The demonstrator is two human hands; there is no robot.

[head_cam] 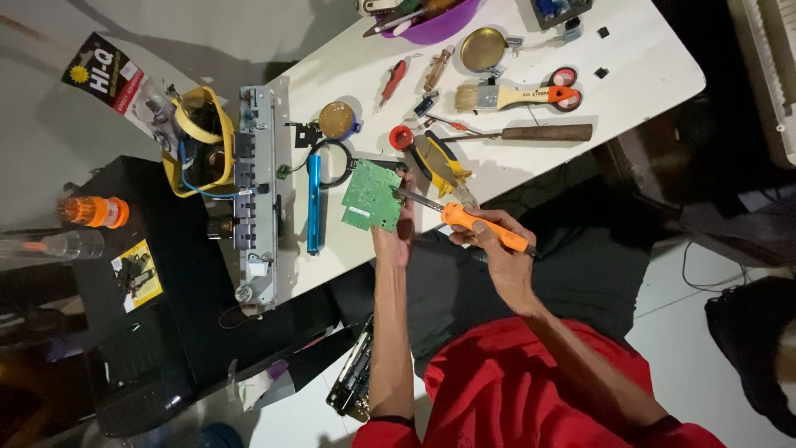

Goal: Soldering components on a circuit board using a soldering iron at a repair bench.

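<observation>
- Left hand (396, 241) fingers clamp the green circuit board (371, 196) at its near edge, over the tabletop (531, 149).
- Right hand (497, 249) fingers wrap the orange soldering iron (485, 228); its long axis runs leftward, tip seemingly touching the board's right edge.

White table (580, 33), pale tiled floor (663, 323)

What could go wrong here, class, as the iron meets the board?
1. The left hand holds the green board in the air at the table edge, so it may wobble under the orange iron.
2. Its fingers sit close to the tip, so a slip could burn them.
3. The right hand works unsupported, above the lap.
</observation>
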